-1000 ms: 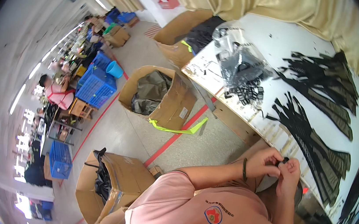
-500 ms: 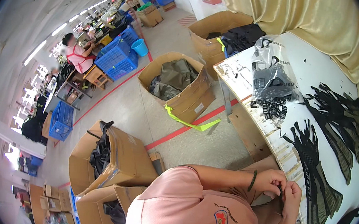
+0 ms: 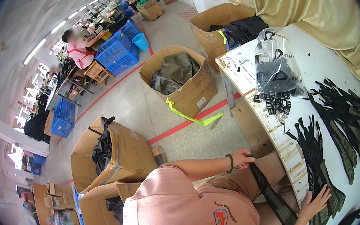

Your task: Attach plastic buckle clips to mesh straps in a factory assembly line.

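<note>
One black strap (image 3: pixel 265 184) slants beside the counter (image 3: pixel 246 53), pinched in the left hand (image 3: pixel 241 158); the right hand (image 3: pixel 314 206), fingers spread over the pile (image 3: pixel 310 160), might drag pieces off if swept back.

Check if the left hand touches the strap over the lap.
Touching. The head view shows the left hand closed on one end of the strap.

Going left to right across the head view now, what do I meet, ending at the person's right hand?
Lower blue crate, wooden stool, light blue bucket, box of grey-green fabric, left hand, black strap, right hand.
</note>
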`<state>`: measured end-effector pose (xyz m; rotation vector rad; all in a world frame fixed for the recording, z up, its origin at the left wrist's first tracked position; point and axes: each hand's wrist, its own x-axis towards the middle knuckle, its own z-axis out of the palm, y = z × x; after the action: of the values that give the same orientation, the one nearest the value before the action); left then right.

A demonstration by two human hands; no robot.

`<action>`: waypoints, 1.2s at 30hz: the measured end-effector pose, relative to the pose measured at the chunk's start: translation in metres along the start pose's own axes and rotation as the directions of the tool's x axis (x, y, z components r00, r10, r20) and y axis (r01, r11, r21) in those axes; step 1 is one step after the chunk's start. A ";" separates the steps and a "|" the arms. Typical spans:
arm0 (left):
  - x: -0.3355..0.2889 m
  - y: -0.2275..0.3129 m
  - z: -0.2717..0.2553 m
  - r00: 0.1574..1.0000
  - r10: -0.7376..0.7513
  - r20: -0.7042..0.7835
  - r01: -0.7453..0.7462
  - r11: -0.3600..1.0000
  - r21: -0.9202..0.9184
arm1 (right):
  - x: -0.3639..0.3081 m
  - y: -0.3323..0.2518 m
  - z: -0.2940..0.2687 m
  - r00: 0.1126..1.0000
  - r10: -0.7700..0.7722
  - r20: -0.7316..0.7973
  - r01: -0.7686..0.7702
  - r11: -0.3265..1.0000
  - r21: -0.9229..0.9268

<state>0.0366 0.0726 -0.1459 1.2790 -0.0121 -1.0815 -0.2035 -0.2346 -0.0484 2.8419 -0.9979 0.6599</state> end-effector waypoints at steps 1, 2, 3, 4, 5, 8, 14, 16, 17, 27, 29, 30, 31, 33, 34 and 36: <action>0.002 -0.005 -0.006 0.994 -0.100 -0.055 0.099 0.995 -0.007 | -0.010 0.009 0.011 0.992 0.079 0.100 -0.067 0.991 -0.113; 0.004 -0.009 -0.012 0.975 -0.190 -0.114 0.189 0.982 -0.025 | -0.010 0.011 0.012 0.992 0.080 0.099 -0.069 0.991 -0.115; 0.008 -0.017 -0.017 0.976 -0.192 -0.107 0.189 0.981 -0.036 | -0.010 0.013 0.013 0.997 0.025 0.074 -0.019 0.996 -0.084; 0.009 -0.017 -0.015 0.975 -0.195 -0.105 0.192 0.981 -0.032 | -0.009 0.012 0.012 0.998 -0.026 0.051 0.029 0.998 -0.054; 0.009 -0.016 -0.013 0.974 -0.184 -0.132 0.182 0.983 -0.026 | -0.006 0.011 0.008 0.997 -0.022 0.075 0.024 0.999 -0.027; 0.008 -0.009 -0.004 0.975 -0.140 -0.172 0.149 0.988 0.038 | -0.001 0.018 0.006 0.994 -0.047 0.098 0.048 0.999 -0.014; 0.008 -0.012 0.016 0.770 0.602 -0.212 -0.233 0.574 0.785 | -0.001 0.026 0.002 0.994 -0.035 0.105 0.033 0.999 0.020; -0.007 0.011 0.043 0.689 0.723 0.037 -0.394 0.332 0.857 | -0.011 0.033 0.000 0.996 -0.022 0.090 0.020 1.000 0.014; -0.012 0.019 0.059 0.651 0.708 0.273 -0.560 0.206 0.802 | -0.011 0.037 0.000 0.996 -0.018 0.084 0.018 1.000 0.000; -0.010 -0.001 0.098 0.608 -0.037 0.793 -0.770 -0.272 0.577 | 0.028 0.029 -0.016 0.989 0.148 -0.024 -0.127 0.913 0.387; -0.012 -0.002 0.095 0.566 -0.080 0.821 -0.806 -0.264 0.530 | 0.036 0.032 -0.019 0.985 0.160 -0.071 -0.125 0.928 0.350; -0.012 -0.001 0.096 0.557 -0.089 0.826 -0.812 -0.268 0.518 | 0.041 0.032 -0.018 0.984 0.143 -0.106 -0.102 0.941 0.323; -0.014 0.002 0.100 0.540 -0.055 0.840 -0.823 -0.247 0.512 | 0.047 0.035 -0.018 0.983 0.121 -0.141 -0.075 0.952 0.296; -0.017 0.009 0.106 0.523 -0.023 0.852 -0.831 -0.233 0.505 | 0.054 0.043 -0.010 0.996 0.075 -0.057 -0.058 0.965 0.255; -0.018 0.015 0.109 0.543 0.031 0.839 -0.838 -0.047 0.544 | 0.057 0.045 -0.003 0.999 0.022 0.035 -0.029 0.976 0.215; -0.014 0.023 0.119 0.570 0.078 0.818 -0.819 0.138 0.557 | 0.059 0.050 0.007 0.999 0.022 -0.026 -0.015 0.967 0.255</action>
<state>-0.0214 -0.0105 -0.0785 1.6210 -1.8181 -0.7673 -0.1903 -0.3097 -0.0349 3.0326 -1.0031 0.8886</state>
